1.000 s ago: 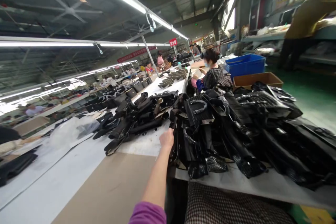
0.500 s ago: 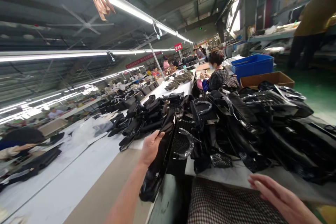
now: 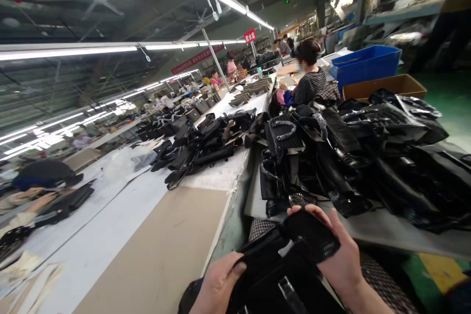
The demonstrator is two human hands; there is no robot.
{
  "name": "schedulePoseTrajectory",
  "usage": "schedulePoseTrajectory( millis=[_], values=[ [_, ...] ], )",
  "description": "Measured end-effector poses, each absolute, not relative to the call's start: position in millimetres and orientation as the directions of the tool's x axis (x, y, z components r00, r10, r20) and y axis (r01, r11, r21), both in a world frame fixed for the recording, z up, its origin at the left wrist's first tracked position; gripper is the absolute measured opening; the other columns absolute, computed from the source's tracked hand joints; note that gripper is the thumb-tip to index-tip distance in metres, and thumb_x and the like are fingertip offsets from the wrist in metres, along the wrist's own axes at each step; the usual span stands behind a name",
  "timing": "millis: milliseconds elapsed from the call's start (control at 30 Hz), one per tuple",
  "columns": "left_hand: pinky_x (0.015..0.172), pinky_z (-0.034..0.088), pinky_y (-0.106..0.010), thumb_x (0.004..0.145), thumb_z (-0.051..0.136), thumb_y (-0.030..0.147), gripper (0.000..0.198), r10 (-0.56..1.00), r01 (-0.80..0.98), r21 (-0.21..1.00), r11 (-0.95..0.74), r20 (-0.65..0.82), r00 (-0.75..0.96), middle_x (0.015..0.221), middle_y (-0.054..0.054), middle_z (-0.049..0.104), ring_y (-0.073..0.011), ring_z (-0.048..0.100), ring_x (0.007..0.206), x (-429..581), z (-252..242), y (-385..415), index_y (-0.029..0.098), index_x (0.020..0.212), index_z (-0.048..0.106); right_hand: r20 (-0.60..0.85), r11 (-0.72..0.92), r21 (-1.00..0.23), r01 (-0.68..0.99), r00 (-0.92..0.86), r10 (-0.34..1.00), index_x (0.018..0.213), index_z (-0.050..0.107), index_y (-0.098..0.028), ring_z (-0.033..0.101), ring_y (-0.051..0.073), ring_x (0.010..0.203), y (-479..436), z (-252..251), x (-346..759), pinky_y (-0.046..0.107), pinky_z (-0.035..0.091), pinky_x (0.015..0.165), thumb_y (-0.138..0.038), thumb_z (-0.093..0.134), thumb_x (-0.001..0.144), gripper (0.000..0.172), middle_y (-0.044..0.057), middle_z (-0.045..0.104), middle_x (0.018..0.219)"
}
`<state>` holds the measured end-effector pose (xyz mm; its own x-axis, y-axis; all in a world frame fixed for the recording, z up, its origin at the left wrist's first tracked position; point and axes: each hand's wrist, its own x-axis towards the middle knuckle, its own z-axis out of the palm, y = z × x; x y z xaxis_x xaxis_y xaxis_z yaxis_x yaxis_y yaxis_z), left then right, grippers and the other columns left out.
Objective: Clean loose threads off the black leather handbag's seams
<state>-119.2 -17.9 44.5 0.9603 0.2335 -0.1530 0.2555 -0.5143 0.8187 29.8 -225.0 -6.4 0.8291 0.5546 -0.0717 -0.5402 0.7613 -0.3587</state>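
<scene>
Both hands grip one black bag piece [image 3: 290,260], low and just in front of the heap of black bags [image 3: 353,152]. Left hand [image 3: 217,284]: thumb pressed on its near edge, fingers curled under. Right hand [image 3: 340,255]: fingers wrapped over its textured top corner. Beige board [image 3: 162,250] lies left of the heap.

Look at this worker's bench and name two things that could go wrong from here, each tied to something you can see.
1. The heap of black bags is stacked loosely up to the table edge; a nudge might send pieces sliding to the floor.
2. Both hands, left and right, grip one black bag low and close to the body, near the view's bottom edge; its hardware could perhaps pinch fingers.
</scene>
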Motion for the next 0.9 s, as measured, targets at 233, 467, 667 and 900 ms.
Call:
schedulePoseTrajectory(
  millis=[233, 467, 667, 900],
  values=[
    [0.070, 0.049, -0.026, 0.092, 0.054, 0.056, 0.043, 0.364, 0.327, 0.871, -0.366, -0.189, 0.912, 0.077, -0.003, 0.064, -0.0191, 0.057, 0.074, -124.2, 41.3, -1.0, 0.016, 0.085, 0.070, 0.113, 0.642, -0.275, -0.716, 0.639, 0.761, 0.129, 0.063, -0.013, 0.059, 0.031, 0.109, -203.1, 7.8, 56.8, 0.048, 0.040, 0.101, -0.064, 0.038, 0.098, 0.065, 0.015, 0.066, 0.110],
    [0.081, 0.051, -0.023, 0.099, 0.050, 0.032, 0.022, 0.176, 0.033, 0.757, -0.653, 0.110, 0.978, 0.095, -0.005, 0.065, -0.0179, 0.064, 0.088, -123.3, 28.0, 2.6, 0.018, 0.094, 0.067, 0.146, 0.672, -0.196, -0.714, 0.656, 0.740, 0.082, 0.064, -0.014, 0.045, 0.015, 0.069, -169.1, 10.3, 58.3, 0.028, 0.048, 0.071, -0.044, 0.057, 0.096, 0.034, 0.001, 0.042, 0.077],
    [0.084, 0.055, -0.026, 0.097, 0.049, 0.011, 0.029, -0.226, -0.301, 0.551, -0.779, 0.201, 0.953, 0.102, -0.009, 0.072, -0.0193, 0.069, 0.091, -108.8, 18.3, -7.8, 0.017, 0.122, 0.060, 0.120, 0.664, -0.159, -0.730, 0.654, 0.747, 0.073, 0.050, -0.018, 0.031, 0.014, 0.061, -168.6, 24.3, 50.6, 0.023, 0.042, 0.062, -0.039, 0.056, 0.095, 0.031, -0.004, 0.024, 0.072],
    [0.103, 0.048, -0.041, 0.096, 0.051, 0.023, 0.033, -0.398, 0.059, 0.930, -0.362, -0.212, 0.893, 0.114, -0.008, 0.071, -0.0244, 0.065, 0.113, -87.6, 39.7, -32.6, 0.024, 0.127, 0.065, 0.154, 0.669, -0.244, -0.703, 0.652, 0.742, 0.071, 0.046, -0.020, 0.025, 0.014, 0.059, -174.7, 48.9, 21.4, 0.024, 0.035, 0.059, -0.035, 0.064, 0.090, 0.031, -0.005, 0.023, 0.070]
  ],
)
